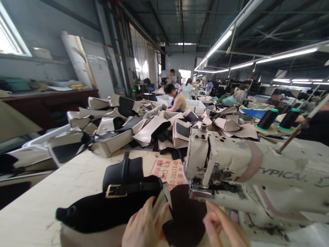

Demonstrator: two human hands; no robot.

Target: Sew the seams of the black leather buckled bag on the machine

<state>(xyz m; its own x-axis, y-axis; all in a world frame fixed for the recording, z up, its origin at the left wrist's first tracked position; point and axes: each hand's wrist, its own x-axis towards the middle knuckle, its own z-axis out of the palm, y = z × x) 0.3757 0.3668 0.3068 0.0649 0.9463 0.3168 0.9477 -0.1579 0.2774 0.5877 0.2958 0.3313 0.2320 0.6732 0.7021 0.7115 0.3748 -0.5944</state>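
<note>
A handbag in black and beige (102, 209) lies on its side across the table, its dark inside facing me. Over it runs a black strap with a gold buckle (116, 191). My left hand (144, 223) is closed on the bag's beige side edge, thumb on one face and fingers on the other. A dark brown flap or panel (186, 214) spreads from there to the machine's presser foot. Beside that panel's right edge is my right hand (223, 223), index finger and thumb apart, holding nothing visible. The sewing machine (226, 157) stands just beyond it.
Behind the table edge (51, 195) many beige and black bags (115, 137) are heaped. Two black thread cones (267, 119) stand behind the machine. A co-worker (177, 99) sits beyond the heap, with other people farther back. A white bin (46, 135) is at left.
</note>
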